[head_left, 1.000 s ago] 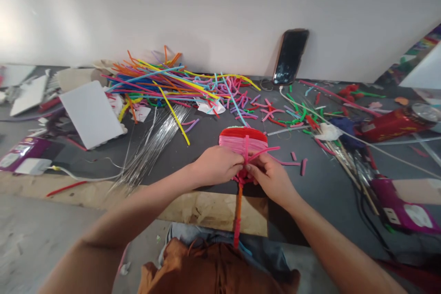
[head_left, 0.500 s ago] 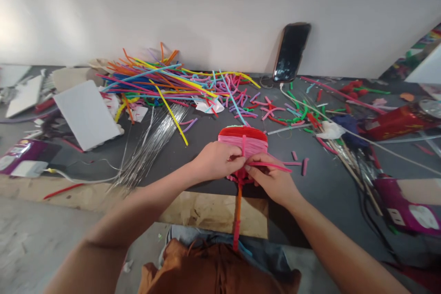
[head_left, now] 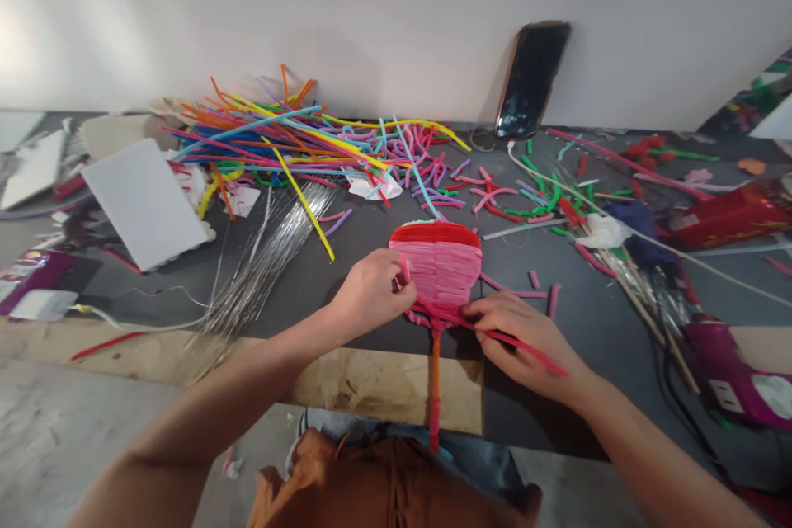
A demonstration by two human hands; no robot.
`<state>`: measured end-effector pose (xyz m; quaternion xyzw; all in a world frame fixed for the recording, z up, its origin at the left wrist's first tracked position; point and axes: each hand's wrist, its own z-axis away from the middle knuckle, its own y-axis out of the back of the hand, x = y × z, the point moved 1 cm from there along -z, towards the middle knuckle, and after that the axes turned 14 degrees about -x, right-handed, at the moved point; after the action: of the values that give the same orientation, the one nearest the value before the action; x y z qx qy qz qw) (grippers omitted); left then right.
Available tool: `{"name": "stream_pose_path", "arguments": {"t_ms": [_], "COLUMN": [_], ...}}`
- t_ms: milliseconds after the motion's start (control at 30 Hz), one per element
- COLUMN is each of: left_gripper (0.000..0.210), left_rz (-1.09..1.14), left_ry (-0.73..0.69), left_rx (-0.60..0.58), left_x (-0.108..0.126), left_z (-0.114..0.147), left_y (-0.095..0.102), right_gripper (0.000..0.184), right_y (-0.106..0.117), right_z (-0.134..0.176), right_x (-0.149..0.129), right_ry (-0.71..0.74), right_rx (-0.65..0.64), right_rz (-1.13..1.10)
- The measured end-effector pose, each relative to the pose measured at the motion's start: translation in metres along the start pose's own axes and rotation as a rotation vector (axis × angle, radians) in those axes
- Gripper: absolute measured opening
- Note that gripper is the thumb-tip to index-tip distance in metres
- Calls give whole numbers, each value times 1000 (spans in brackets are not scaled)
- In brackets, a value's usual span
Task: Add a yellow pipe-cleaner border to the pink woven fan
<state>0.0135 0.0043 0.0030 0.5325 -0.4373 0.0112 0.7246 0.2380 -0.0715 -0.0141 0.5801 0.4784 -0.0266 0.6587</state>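
The person works w/ both hands at the base of a pink-and-red panel, which lies on the dark table nr its front edge, btwn the hands, red band at the far end. An orange stem runs from the base over the edge toward the lap, its lower part pink-red.

L hand is beside the panel's L edge, thumb + fingers pinched on one end of a pink strand. R hand, just off the R side, grips the other stretch btwn thumb and fingers, loose end poking out past them. Looks like one strand crossing the base where the stem meets it, tho the fingers hide bits, so can't be sure.

To do this well, prob. best to pull both sides w/ even tension, low and close to the join, so the strand sits snug w/o bending the panel's rows. Pinching nr the join gives better control than gripping far out; too hard a tug might skew the stem. Short pink offcuts lie close to R hand, so watch they don't snag.
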Motion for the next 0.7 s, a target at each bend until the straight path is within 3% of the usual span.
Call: {"name": "stream_pose_path", "arguments": {"t_ms": [167,200,300,367,400,433,467,533,600,700], "left_gripper": [5,14,57,64,56,45,35,23,23,18], "left_rz": [48,59,8,-185,-316,-448,-554,-722,-814,-826], "left_ry": [-53,-57,-116,-268,-385,-509,-581,-642,-634,-507], "left_rx": [36,68,325,534,554,459,281,24,-40,-43], "left_x": [-4,-4,2,12,18,24,29,35,35,28], "left_z": [7,10,25,38,44,47,48,46,38,26], "left_y": [-2,-1,10,18,20,19,17,10,1,-6], "right_gripper": [12,12,12,10,10,10,10,11,13,14], "right_y": [0,0,1,0,0,0,0,0,2,4], "right_z": [-2,-3,-6,-7,-7,-8,-9,-11,-14,-19], "right_x": [-3,-3,-5,-5,-5,-4,-5,-5,-6,-7], "right_ry": [-32,-43,-65,-76,-77,-78,-73,-55,-37,-36], "right_rx": [31,40,49,52,56,60,69,89,98,89], "right_rz": [-19,-23,-32,-38,-44,-52,-59,-60,-44,-38]}}
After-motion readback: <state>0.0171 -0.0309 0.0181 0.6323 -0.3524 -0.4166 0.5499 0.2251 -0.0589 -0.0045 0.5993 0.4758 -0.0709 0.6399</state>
